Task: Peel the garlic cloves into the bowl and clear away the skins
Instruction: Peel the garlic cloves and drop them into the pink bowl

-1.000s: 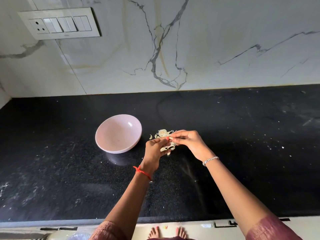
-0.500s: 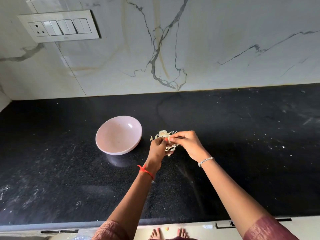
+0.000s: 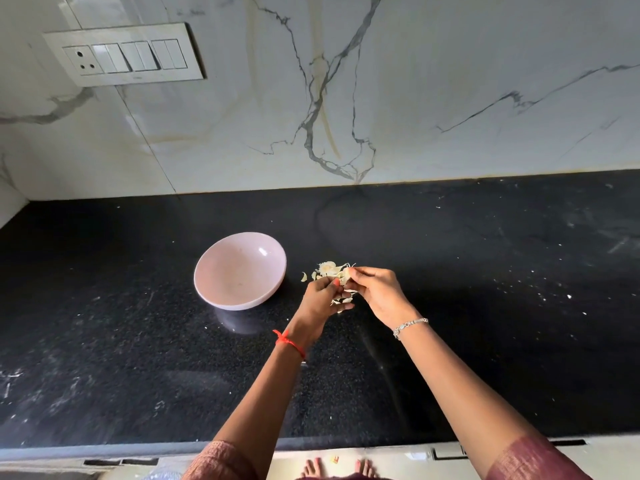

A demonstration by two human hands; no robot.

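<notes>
- Counter [image 3: 485,306]: one black worktop, with everything on it within easy reach.
- Bowl [image 3: 239,271]: one, pink, just left of the hands, likely set there to catch peeled cloves; none visible inside.
- Left hand [image 3: 320,299] and right hand [image 3: 375,292]: both pinch one garlic clove [image 3: 344,277] between their fingertips, probably stripping it.
- Skins [image 3: 327,268]: one loose heap beneath, too small to count, not yet cleared.

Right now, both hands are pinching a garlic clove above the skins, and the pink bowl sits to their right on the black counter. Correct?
Wrong side: the head view shows the pink bowl to the left of the left hand and right hand, which pinch a garlic clove above the skins on the black counter.
</notes>
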